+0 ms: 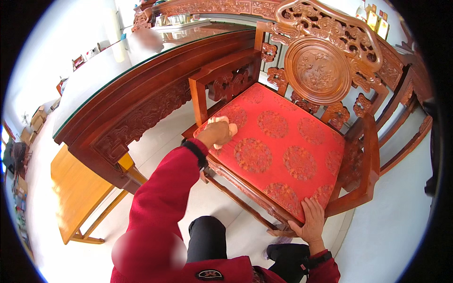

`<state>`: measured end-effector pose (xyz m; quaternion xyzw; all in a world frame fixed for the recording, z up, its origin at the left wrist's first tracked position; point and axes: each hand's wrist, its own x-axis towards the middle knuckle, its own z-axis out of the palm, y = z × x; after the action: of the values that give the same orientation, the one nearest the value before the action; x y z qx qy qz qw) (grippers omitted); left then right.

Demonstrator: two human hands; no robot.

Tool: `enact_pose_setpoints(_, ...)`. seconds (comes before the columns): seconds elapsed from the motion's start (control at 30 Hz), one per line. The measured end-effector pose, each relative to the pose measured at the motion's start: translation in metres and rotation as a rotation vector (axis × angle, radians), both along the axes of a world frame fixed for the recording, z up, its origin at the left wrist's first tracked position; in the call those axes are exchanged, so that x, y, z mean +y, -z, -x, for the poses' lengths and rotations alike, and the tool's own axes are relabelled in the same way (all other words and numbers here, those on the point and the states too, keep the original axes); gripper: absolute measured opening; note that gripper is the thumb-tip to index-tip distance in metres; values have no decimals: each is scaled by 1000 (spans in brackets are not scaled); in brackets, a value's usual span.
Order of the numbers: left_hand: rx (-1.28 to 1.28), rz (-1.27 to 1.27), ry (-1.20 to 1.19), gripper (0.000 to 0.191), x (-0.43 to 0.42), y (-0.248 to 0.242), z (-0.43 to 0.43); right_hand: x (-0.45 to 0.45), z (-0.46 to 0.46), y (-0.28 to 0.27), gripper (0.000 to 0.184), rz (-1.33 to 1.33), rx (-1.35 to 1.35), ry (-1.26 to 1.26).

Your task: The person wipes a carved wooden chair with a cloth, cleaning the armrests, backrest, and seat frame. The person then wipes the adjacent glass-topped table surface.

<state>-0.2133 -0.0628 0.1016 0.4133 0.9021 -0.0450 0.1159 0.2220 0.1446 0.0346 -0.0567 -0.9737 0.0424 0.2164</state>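
Observation:
My left hand [217,133] is closed around a pale pinkish cloth [233,129], bunched up so its full shape is hidden. It presses the cloth on the front left part of a red seat cushion [247,138] with round brocade medallions. At the cushion's near right corner rests my right hand [310,221], fingers laid on top and thumb spread toward the front edge, with nothing in it. The cushion lies on a carved wooden armchair [316,69], whose back has a round relief panel and openwork scrolls.
Left of the chair stands a carved wooden table [159,78] with a glass top [106,70]. A white tray [182,25] with several glasses is on its far end. Below is a yellow wooden bench [76,187]. A second wooden chair [403,141] stands at the right.

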Motion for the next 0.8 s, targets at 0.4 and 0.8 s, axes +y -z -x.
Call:
enact_pose_setpoints(0.4, -477, -478, -79, 54, -144, 11, -107, 0, -2, 3, 76, -6, -16, 7)
enact_pose_setpoints(0.8, 154, -811, -364, 68, -114, 122, -62, 5, 1, 8, 50, 9, 56, -37)
